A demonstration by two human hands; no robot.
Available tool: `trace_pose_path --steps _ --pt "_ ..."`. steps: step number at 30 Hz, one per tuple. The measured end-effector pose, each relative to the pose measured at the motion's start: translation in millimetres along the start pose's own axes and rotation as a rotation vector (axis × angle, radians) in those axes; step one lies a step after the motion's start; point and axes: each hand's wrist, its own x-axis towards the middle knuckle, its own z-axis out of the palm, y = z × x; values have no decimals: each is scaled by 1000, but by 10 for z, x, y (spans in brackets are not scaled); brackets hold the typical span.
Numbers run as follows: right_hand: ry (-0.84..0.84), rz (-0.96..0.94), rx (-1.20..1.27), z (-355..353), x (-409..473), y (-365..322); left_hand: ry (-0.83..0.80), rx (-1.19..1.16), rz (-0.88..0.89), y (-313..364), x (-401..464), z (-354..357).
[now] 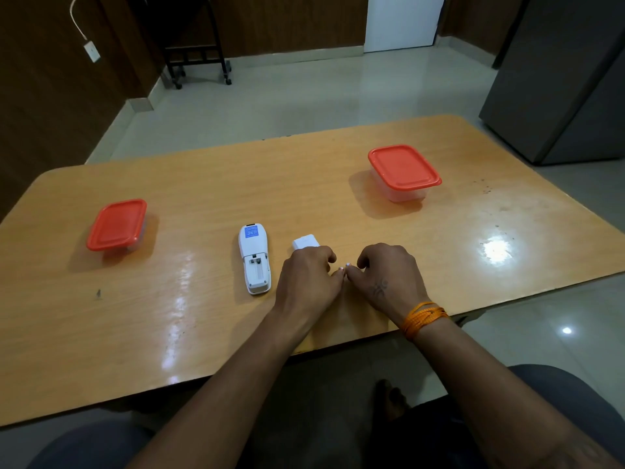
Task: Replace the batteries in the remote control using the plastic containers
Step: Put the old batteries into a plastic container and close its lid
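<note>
The remote (254,258) lies face down on the table (203,184), near the front edge, just left of the hands. Its battery bay is uncovered; the bay's contents are too small to make out, and a blue label sits at the far end of the casing. The battery cover (305,241) lies flat on the table to the right of the remote, apart from it. Its near edge is hidden behind the left hand.

The left hand (309,275) rests knuckles-up on the table with its fingers curled under. The right hand (387,270) rests beside it in the same pose, with orange thread (422,318) wound around the wrist. The two thumb tips meet between the hands. The curled fingers hide the palms, so whether either hand holds anything cannot be told.

The left container (116,225) stands well to the left of the remote with its red lid on. The right container (404,172) stands farther back on the right, also lidded. The clear walls of both show only partly below the lids, and the contents cannot be made out.

The person's knees are cut off by the lower frame edge.
</note>
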Motion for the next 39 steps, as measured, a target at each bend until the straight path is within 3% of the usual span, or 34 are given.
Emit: trace_pose_path --steps 7,15,27,34,39 --pt "28 14 40 -88 15 37 35 -47 19 29 -2 -41" --pt "194 102 135 -398 287 269 76 -197 127 162 144 -60" --pt "390 267 232 -467 962 896 37 -438 -36 841 1007 512" --pt "239 190 190 -322 1226 1198 2 -477 -96 1003 1388 918" --pt "287 144 102 -297 1260 1278 -20 -547 -122 980 1492 984"
